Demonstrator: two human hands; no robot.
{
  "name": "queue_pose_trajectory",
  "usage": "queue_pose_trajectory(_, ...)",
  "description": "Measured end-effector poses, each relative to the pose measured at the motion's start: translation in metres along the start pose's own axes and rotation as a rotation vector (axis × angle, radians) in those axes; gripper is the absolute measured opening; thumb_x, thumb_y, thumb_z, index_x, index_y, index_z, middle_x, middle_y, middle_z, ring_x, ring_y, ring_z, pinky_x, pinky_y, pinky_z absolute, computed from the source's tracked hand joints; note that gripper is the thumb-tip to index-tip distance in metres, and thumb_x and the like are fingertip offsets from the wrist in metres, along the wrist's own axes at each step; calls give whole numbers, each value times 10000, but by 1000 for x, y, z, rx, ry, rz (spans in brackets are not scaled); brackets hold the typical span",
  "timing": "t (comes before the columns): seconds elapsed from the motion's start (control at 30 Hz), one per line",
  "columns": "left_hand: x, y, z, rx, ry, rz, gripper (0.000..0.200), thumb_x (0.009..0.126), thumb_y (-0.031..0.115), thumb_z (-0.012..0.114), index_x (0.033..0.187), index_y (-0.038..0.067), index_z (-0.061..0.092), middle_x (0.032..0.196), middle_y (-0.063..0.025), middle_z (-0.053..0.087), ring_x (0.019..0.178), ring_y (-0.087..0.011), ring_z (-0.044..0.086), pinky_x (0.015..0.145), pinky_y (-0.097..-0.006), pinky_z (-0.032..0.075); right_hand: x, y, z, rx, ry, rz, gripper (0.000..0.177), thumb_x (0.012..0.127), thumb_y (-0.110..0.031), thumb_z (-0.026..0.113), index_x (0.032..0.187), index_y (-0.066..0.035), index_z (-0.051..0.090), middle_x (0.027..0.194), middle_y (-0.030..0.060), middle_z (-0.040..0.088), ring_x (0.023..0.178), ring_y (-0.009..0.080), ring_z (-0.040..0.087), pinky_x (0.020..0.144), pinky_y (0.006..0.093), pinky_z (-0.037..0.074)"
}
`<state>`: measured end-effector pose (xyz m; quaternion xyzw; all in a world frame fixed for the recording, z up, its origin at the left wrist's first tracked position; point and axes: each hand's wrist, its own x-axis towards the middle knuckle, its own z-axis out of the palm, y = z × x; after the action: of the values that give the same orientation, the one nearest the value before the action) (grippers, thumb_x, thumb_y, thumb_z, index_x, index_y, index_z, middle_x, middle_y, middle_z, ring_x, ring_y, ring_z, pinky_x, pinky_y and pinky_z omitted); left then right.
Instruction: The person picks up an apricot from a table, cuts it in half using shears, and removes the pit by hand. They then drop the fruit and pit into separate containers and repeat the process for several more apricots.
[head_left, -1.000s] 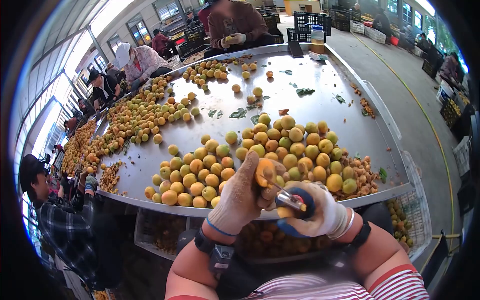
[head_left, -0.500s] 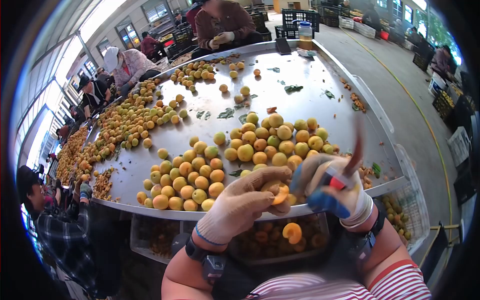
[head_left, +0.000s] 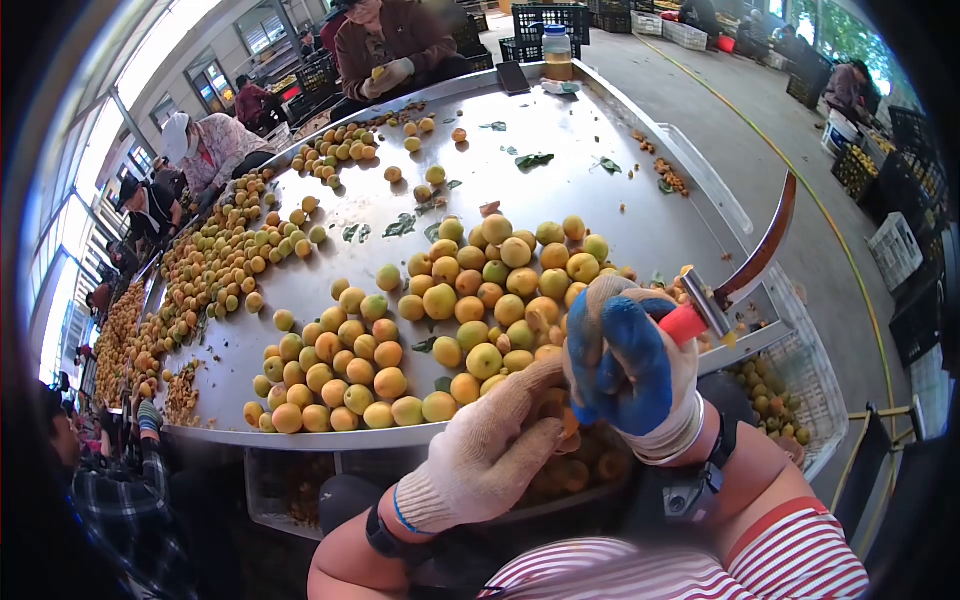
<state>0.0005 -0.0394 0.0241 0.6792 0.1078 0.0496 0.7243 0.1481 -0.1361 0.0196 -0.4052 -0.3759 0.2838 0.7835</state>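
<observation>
My left hand [head_left: 492,450], in a pale knit glove, is closed round an apricot [head_left: 571,421]; only a bit of orange flesh shows between the fingers. My right hand [head_left: 632,365] wears a glove with blue-coated fingers and grips a curved knife [head_left: 771,243] by its red handle. The brown blade curves up and to the right, away from the fruit. My right fingers are bent close beside the apricot, and whether they touch it is hidden. Both hands are over the near edge of the metal table [head_left: 330,235], beside a heap of whole apricots [head_left: 440,300].
Below the edge stand a crate with fruit [head_left: 590,465] and a white crate of apricots [head_left: 770,400] at the right. More apricots [head_left: 225,245] spread along the left. A jar [head_left: 557,55] and a phone [head_left: 513,78] lie at the far end. Several people work around.
The falling apricot half below my hands is out of sight. My right hand has turned, and the knife blade now points up and right. The view has shifted slightly.
</observation>
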Motion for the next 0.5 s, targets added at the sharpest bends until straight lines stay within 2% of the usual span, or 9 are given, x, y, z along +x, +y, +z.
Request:
queue_pose_trajectory(0.1, 2, -7, 3, 124, 58, 23, 490, 1003, -25, 485, 1486, -4, 408, 1206, -116, 619, 978, -152, 656, 878, -293, 544, -2, 5, 4, -17, 15, 49, 464, 1074, -373, 480, 758, -34, 505, 590, 44, 447, 428, 125, 457, 404, 241, 367)
queue_pose_trajectory(0.17, 3, -13, 4, 195, 94, 27, 486, 994, -28, 489, 1474, -2, 423, 1143, -123, 643, 902, -168, 684, 834, -297, 552, -1, 18, 10, 26, 124, -26, 439, 1072, -349, 494, 767, -34, 513, 586, 35, 446, 424, 112, 428, 404, 245, 343)
queue_pose_trajectory(0.23, 5, -23, 4, 381, 163, 133, 472, 980, -23, 490, 1450, 0, 447, 1053, -151, 647, 807, -215, 696, 767, -326, 557, -3, 21, 12, 112, 157, 54, 429, 1071, -338, 501, 769, -33, 513, 595, 29, 446, 430, 107, 421, 406, 247, 335)
queue_pose_trajectory(0.3, 9, -35, 2, 505, 225, 241, 486, 953, -18, 507, 1435, 14, 465, 1058, -208, 642, 845, -338, 691, 770, -387, 556, -2, 31, 11, 214, 178, 84, 419, 1067, -326, 513, 762, -39, 510, 617, 15, 453, 446, 92, 405, 424, 242, 328)
queue_pose_trajectory(0.33, 11, -41, 0, 585, 239, 328, 494, 944, -19, 512, 1434, 21, 469, 1076, -229, 641, 884, -386, 685, 788, -410, 557, -3, 34, 10, 301, 218, 112, 322, 1054, -261, 557, 860, -4, 554, 691, 17, 501, 509, 89, 454, 466, 228, 365)
queue_pose_trajectory(0.37, 11, -44, 0, 609, 250, 301, 530, 915, -28, 529, 1438, 28, 460, 1125, -266, 628, 979, -467, 642, 834, -455, 547, -4, 44, 5, 172, 212, 34, 242, 1040, -207, 576, 938, 12, 567, 738, 18, 519, 542, 88, 470, 494, 224, 383)
queue_pose_trajectory(0.4, 12, -45, 1, 605, 245, 290, 530, 915, -28, 529, 1438, 28, 460, 1125, -266, 628, 979, -467, 642, 834, -455, 547, -5, 54, 0, 43, 202, -46, 181, 1027, -153, 596, 1016, 28, 580, 785, 18, 538, 575, 86, 486, 522, 220, 401)
queue_pose_trajectory(0.47, 17, -46, 4, 689, 289, 296, 405, 985, -17, 444, 1387, -14, 494, 985, -139, 654, 790, -217, 688, 715, -318, 562, -6, 60, -2, -75, 226, -99, 175, 1031, -161, 591, 1024, 14, 589, 788, 17, 552, 575, 82, 500, 508, 219, 400)
queue_pose_trajectory(0.5, 20, -48, 3, 795, 314, 369, 413, 978, -25, 459, 1389, -5, 493, 1022, -178, 646, 850, -298, 691, 754, -351, 559, -6, 62, -2, -195, 244, -158, 170, 1034, -169, 586, 1031, 0, 598, 791, 16, 565, 576, 78, 514, 493, 218, 399)
